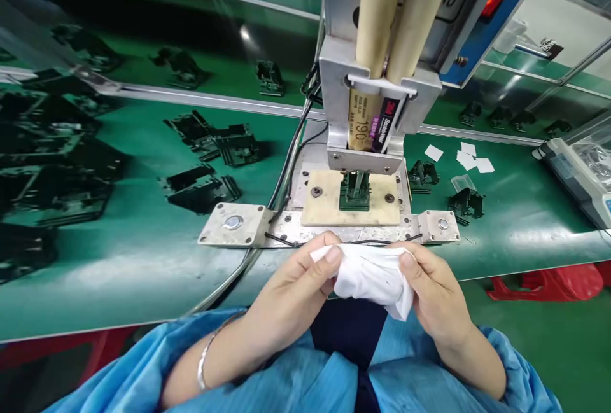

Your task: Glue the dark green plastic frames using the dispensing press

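A crumpled white cloth (372, 276) is stretched between my two hands, just in front of the machine base. My left hand (305, 282) pinches its left corner between thumb and fingers. On the other side, my right hand (434, 289) grips the right edge, thumb on top. Beyond the cloth, a dark plastic part (354, 193) sits upright on the cream fixture plate (312, 209), beneath the metal press head (365, 161). Neither hand touches the press or that part.
Round buttons sit on metal blocks at the left (233, 223) and right (443, 224). Dark plastic parts (198, 187) lie left, with a larger pile (57, 165) farther over. White paper squares (466, 160) and a boxy device (577, 177) are right. Cables (286, 171) run beside the press.
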A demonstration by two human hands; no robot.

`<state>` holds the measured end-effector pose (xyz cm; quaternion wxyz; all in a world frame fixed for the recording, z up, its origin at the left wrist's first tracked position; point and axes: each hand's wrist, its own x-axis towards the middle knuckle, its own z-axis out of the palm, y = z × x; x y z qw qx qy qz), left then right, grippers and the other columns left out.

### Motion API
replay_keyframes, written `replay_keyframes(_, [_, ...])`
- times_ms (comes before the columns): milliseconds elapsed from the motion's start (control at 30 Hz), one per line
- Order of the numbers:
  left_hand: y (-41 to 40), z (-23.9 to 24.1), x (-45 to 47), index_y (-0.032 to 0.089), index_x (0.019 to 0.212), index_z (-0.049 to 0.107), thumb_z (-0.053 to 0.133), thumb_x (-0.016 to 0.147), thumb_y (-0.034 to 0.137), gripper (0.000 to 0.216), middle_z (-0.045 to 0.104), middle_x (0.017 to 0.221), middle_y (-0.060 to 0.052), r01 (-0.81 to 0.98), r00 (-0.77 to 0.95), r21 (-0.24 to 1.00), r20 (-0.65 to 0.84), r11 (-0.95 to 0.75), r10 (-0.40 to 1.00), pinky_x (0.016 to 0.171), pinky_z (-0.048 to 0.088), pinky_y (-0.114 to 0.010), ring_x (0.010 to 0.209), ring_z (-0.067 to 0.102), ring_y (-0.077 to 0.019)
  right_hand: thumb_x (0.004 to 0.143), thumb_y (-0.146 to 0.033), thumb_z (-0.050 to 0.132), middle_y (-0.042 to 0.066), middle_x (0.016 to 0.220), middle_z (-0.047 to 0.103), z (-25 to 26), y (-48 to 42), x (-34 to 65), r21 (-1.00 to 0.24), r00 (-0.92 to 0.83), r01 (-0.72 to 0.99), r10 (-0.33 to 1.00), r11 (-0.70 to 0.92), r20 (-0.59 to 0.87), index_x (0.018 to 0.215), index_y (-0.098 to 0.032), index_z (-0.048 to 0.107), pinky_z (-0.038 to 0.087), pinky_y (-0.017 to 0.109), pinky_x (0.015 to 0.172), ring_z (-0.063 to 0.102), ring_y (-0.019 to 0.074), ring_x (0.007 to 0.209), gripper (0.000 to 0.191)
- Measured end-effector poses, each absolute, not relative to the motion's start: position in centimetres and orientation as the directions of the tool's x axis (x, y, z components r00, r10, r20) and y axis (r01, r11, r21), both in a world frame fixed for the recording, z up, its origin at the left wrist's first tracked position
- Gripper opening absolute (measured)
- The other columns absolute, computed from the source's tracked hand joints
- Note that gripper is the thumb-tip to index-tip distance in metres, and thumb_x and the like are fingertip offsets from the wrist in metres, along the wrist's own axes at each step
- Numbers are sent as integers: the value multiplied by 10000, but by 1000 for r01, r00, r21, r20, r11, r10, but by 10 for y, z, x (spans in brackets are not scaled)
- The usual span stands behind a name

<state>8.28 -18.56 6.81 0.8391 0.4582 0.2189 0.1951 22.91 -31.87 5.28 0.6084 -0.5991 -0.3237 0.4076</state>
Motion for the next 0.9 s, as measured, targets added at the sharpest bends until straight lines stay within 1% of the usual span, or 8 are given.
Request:
replay_keyframes(133, [-186, 74, 84, 178, 686, 426, 695, 833, 500, 445, 432, 581, 35, -152, 828, 771, -243, 619, 506, 485, 371, -182, 507, 396, -83, 983, -548, 539, 50, 991, 660, 52, -318, 231, -984, 480, -168, 866, -66, -140, 1092, -213, 693, 481, 262, 784, 608, 192, 914, 384])
replay_keyframes(233, [-185, 70, 80, 188, 705, 426, 653, 859, 514, 426, 416, 562, 39, -148, 826, 788, -233, 597, 514, 435, 343, -173, 469, 374, -81, 833, -621, 705, 29, 934, 636, 58, -316, 236, -966, 321, -227, 928, -119, -190, 1099, -207, 665, 470, 245, 694, 576, 181, 833, 493])
replay_keyframes(300, [-181, 66, 75, 194, 732, 449, 612, 883, 523, 396, 442, 567, 30, -132, 843, 833, -191, 537, 502, 425, 353, -186, 463, 392, -89, 729, -600, 804, -13, 738, 547, 59, -314, 238, -952, 127, -188, 956, -240, -266, 903, -177, 655, 384, 214, 554, 476, 133, 656, 481])
replay_keyframes(400, [-174, 60, 71, 200, 762, 477, 571, 908, 516, 360, 480, 570, 21, -73, 837, 926, -146, 371, 528, 413, 356, -194, 458, 410, -96, 781, -602, 745, -40, 613, 373, 57, -312, 240, -947, -4, -158, 959, -281, -284, 656, -170, 519, 249, 221, 479, 307, 93, 549, 503])
replay_keyframes(567, [-168, 47, 78, 215, 908, 498, 610, 880, 450, 262, 502, 575, 46, 163, 774, 986, -153, 41, 614, 400, 377, -185, 467, 472, -112, 881, -593, 640, 43, 848, 457, 54, -311, 243, -993, 281, -94, 959, 77, 47, 663, -169, 593, 407, 264, 654, 478, 171, 786, 479])
replay_keyframes(767, [-178, 32, 85, 200, 1242, 493, 596, 864, 248, 394, 647, 1013, -71, 206, 848, 922, 0, -329, 531, 777, 557, -308, 867, 638, -179, 877, -512, 671, 95, 1322, 477, 56, -318, 243, -994, 243, -60, 967, 88, 71, 747, -185, 658, 378, 414, 1059, 506, 289, 1174, 352])
replay_keyframes(833, [-179, 35, 87, 196, 1225, 531, 586, 865, 217, 365, 643, 1089, -95, 143, 876, 914, 62, -380, 478, 803, 556, -317, 930, 630, -190, 864, -454, 692, 98, 1315, 525, 57, -321, 244, -989, 229, -108, 971, 102, 75, 933, -219, 709, 328, 466, 1116, 432, 327, 1290, 245])
replay_keyframes(900, [-178, 41, 88, 178, 1134, 590, 573, 879, 201, 256, 657, 1025, -91, 70, 897, 912, 119, -403, 426, 784, 554, -306, 909, 630, -187, 870, -434, 673, 113, 1138, 613, 58, -324, 246, -963, 240, -235, 968, 129, 71, 1043, -235, 701, 429, 476, 1032, 507, 326, 1207, 265])
